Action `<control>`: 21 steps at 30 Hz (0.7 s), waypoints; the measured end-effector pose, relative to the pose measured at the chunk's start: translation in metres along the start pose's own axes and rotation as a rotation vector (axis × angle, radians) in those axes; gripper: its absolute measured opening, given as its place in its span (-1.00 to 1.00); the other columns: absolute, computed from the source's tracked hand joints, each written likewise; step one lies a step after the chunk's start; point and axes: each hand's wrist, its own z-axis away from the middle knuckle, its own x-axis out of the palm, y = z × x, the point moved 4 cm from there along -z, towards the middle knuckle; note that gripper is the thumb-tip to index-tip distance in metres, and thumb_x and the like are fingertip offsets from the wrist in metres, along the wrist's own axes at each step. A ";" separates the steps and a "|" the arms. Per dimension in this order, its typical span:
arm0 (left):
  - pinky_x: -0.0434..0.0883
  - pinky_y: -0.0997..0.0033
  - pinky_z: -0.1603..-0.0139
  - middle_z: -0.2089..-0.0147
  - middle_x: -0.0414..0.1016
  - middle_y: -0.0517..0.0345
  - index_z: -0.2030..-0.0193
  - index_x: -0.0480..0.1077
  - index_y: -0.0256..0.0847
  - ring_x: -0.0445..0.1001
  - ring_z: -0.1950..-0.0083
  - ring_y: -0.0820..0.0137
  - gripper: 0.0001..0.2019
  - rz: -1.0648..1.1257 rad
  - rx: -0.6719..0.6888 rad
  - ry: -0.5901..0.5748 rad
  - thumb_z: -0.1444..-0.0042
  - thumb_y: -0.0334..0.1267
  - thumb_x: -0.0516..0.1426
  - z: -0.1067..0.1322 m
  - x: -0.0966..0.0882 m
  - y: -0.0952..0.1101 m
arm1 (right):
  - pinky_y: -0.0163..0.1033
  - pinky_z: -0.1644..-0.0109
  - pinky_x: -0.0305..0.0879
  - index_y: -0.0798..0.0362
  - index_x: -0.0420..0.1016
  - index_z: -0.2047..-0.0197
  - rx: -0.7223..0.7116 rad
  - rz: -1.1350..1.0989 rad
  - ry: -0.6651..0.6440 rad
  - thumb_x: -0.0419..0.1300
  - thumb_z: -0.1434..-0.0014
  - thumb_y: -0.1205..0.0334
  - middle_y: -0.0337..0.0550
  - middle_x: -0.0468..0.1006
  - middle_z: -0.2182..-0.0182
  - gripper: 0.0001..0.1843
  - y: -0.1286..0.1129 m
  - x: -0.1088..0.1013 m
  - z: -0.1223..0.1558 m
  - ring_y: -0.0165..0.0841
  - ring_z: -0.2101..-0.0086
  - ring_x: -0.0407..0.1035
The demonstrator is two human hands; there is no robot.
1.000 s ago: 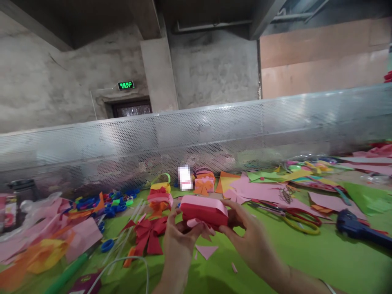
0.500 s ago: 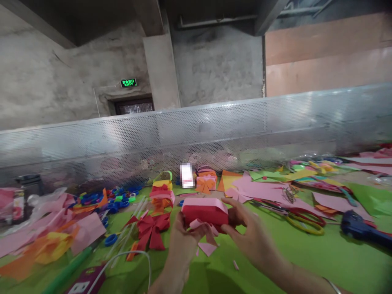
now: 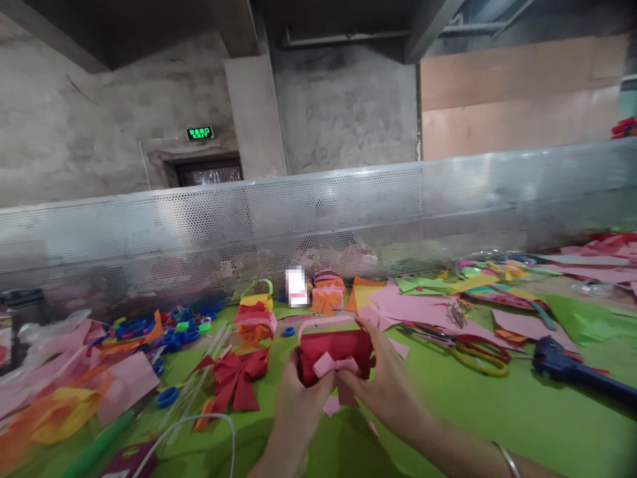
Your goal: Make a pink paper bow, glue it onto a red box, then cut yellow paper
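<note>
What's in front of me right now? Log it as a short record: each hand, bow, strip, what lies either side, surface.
Left hand: holds the red box at its left end, thumb at the pink bow
Right hand: holds the box's right end, thumb at the same bow
Bow: at the box's front; whether it is stuck on cannot be told
Strip: pink, arching above the box
Right side: scissors, glue gun
Left side: red bow, blue ring
Surface: green

Bag (image 3: pixel 336 342) between hands (image 3: pixel 388 378), scissors (image 3: pixel 454 342) right.
</note>
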 end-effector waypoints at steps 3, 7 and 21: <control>0.44 0.41 0.37 0.38 0.56 0.13 0.25 0.35 -0.25 0.52 0.38 0.32 -0.61 0.075 -0.014 -0.023 0.32 -0.36 0.28 0.004 0.004 0.002 | -0.12 0.13 0.36 0.01 0.13 -0.17 0.016 -0.019 -0.028 0.19 0.08 0.29 -0.04 0.41 0.05 -0.30 -0.001 0.000 -0.001 -0.20 0.12 0.35; 0.45 0.38 0.30 0.35 0.57 0.09 0.18 0.34 -0.26 0.53 0.33 0.29 -0.55 0.177 -0.091 -0.094 0.32 -0.38 0.28 0.012 0.009 0.006 | -0.07 0.04 0.31 0.03 0.17 -0.14 0.046 -0.017 0.028 0.18 0.10 0.32 -0.04 0.40 0.06 -0.32 -0.002 -0.002 -0.002 -0.18 0.07 0.33; 0.44 0.36 0.23 0.29 0.58 0.03 0.26 0.44 -0.26 0.54 0.28 0.28 -0.67 0.228 -0.195 -0.038 0.25 -0.28 0.30 0.011 0.004 -0.003 | -0.08 0.01 0.29 0.05 0.18 -0.12 0.031 0.016 0.065 0.20 0.14 0.31 -0.03 0.38 0.07 -0.32 -0.001 -0.002 -0.001 -0.17 0.06 0.30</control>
